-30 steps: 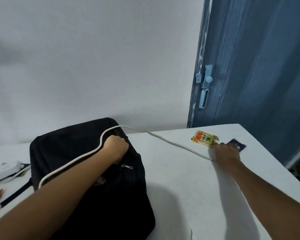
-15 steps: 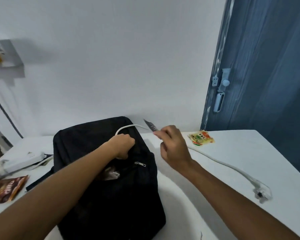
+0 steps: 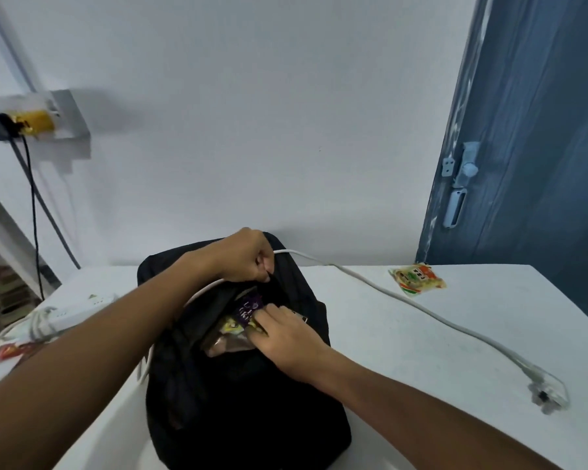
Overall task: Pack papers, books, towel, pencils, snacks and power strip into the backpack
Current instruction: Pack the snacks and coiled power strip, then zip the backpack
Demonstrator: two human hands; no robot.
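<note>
While the black backpack (image 3: pixel 245 395) lay flat on the white table (image 3: pixel 404 361), nearest to me the person's right hand (image 3: pixel 286 337) pinched a small purple snack packet (image 3: pixel 250 307) at its lower edge and fed it into the open front pocket, where other wrappers already sat. It looked light, crinkly and slippery, best held by a corner or a seam. Just beyond, the left hand (image 3: pixel 248 257) gripped the pocket's upper lip in a closed fist and held the mouth open. Farther right, the white cord (image 3: pixel 421 308) trailed over the backpack to its plug (image 3: pixel 545 395); it seemed limp yet springy, easiest gathered in loops. An orange snack packet (image 3: pixel 416 279) waited near the wall, and the power strip (image 3: pixel 72 308) lay off to the left, rigid and heavier, I judged.
</note>
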